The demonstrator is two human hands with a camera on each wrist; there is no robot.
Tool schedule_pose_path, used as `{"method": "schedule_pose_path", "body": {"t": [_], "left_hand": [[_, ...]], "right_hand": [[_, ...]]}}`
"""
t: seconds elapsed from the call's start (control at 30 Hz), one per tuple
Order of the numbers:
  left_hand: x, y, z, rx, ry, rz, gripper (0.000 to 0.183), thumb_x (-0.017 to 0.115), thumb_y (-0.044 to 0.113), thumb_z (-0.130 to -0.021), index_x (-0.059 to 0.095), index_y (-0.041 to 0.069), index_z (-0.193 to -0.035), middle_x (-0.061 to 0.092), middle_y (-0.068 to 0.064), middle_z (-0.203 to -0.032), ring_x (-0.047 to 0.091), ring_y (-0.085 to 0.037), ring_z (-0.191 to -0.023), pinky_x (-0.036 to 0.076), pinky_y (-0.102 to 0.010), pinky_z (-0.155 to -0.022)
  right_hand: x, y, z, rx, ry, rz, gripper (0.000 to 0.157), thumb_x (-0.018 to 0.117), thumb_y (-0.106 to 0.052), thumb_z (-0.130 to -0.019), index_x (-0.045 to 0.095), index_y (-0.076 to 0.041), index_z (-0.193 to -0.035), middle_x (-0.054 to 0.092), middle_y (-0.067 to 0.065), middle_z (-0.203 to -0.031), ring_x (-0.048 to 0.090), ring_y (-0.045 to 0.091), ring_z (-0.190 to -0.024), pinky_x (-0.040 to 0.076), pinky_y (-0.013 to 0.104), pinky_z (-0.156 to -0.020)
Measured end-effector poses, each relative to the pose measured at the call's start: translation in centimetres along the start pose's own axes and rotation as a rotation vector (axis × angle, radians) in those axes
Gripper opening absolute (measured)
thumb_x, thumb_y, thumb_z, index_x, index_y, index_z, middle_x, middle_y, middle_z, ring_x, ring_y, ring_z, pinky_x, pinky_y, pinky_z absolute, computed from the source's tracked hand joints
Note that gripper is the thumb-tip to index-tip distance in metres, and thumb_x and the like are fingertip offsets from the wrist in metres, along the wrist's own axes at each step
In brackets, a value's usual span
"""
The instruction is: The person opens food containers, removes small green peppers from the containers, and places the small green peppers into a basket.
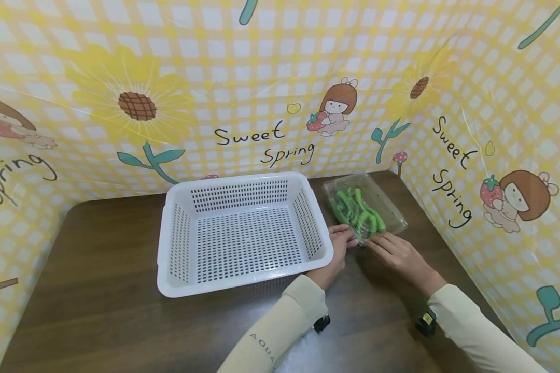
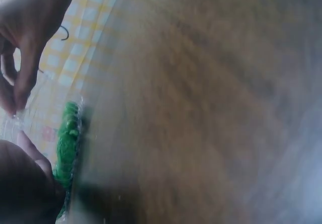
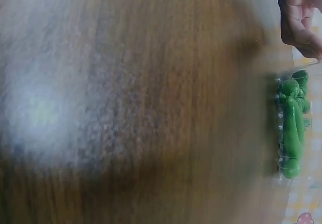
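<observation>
A clear plastic box (image 1: 392,215) of long green peppers (image 1: 354,207) lies at the table's far right. At its near edge, my left hand (image 1: 337,255) has its fingers on the plastic, with the wrist partly behind the white basket's corner. My right hand (image 1: 403,259) pinches the same edge a little further right. In the left wrist view, the right hand (image 2: 32,32) pinches thin clear plastic, and a thumb of the left hand (image 2: 27,178) lies against the box below it. The right wrist view shows the peppers (image 3: 292,128) through the box's side and a hand pinching the plastic above them.
A white perforated basket (image 1: 247,282) stands left of the box, its inside showing bare holes. The brown wooden table (image 1: 107,259) meets a yellow checked cloth (image 1: 242,93) at the back and sides. Dark wrist cameras (image 1: 427,322) hang under both sleeves.
</observation>
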State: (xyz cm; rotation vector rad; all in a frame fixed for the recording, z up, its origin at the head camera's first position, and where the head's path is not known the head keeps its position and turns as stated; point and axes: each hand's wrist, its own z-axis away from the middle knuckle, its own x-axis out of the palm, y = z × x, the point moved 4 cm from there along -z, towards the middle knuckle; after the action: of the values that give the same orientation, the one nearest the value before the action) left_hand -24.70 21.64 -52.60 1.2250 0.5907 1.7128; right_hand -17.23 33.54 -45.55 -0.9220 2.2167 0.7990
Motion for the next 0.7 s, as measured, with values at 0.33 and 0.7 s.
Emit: {"method": "schedule_pose_path", "body": {"t": [0.33,0.7], "left_hand": [[0.2,0.1,0.2,0.008,-0.019,0.068,0.024,0.059,-0.005,-0.073,0.057,-0.002,-0.097,0.053,-0.004,-0.072,0.063,-0.016,-0.055,0.054,-0.026,-0.057],[0.0,-3.9,-3.6,0.166,-0.016,0.109,0.023,0.061,0.001,-0.072,0.058,0.006,-0.094,0.052,-0.004,-0.075,0.063,-0.016,-0.059,0.055,-0.03,-0.061]], "right_hand": [[0.4,0.5,-0.4,0.107,0.134,-0.08,0.014,0.064,-0.002,-0.073,0.067,0.005,-0.085,0.064,0.011,-0.084,0.06,0.025,-0.072,0.052,0.034,-0.062],[-0.1,1.4,-0.9,0.256,0.258,0.006,0.011,0.061,0.0,-0.065,0.065,0.003,-0.076,0.063,0.01,-0.075,0.058,0.024,-0.065,0.05,0.033,-0.054]]}}
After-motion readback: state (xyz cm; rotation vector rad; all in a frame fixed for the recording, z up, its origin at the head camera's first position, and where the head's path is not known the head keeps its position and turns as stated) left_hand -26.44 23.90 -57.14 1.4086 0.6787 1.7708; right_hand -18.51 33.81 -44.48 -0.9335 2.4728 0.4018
